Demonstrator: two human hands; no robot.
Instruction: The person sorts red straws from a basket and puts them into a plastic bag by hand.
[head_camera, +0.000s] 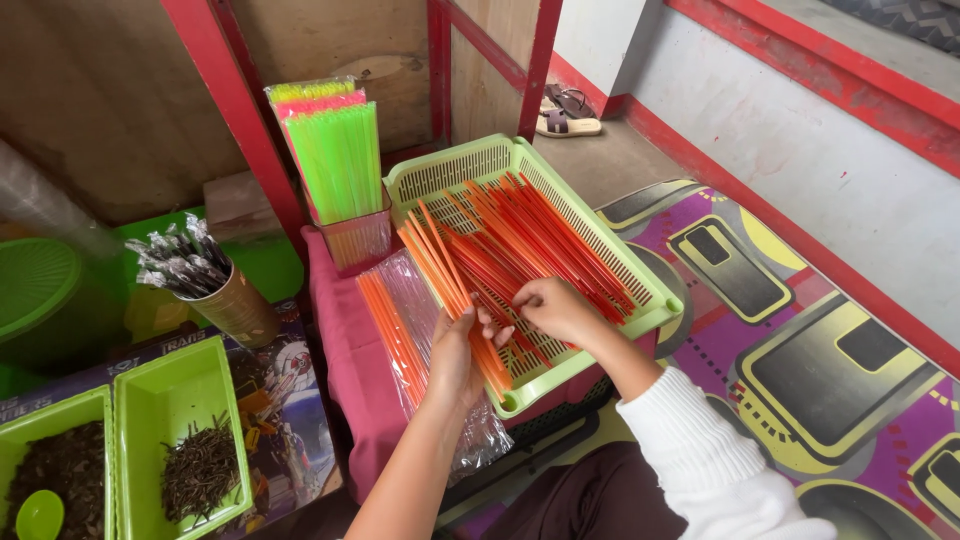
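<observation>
Head view: my left hand (455, 355) closes around a bundle of orange sticks (445, 275), while my right hand (553, 308) pinches one stick inside the green tray (450, 170).

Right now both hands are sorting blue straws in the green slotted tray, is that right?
Not quite. The head view shows the left hand and right hand on orange straws, not blue ones, in the green slotted tray.

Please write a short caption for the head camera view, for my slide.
Both hands, left and right, gather thin orange plastic sticks in a light green perforated plastic tray.
</observation>
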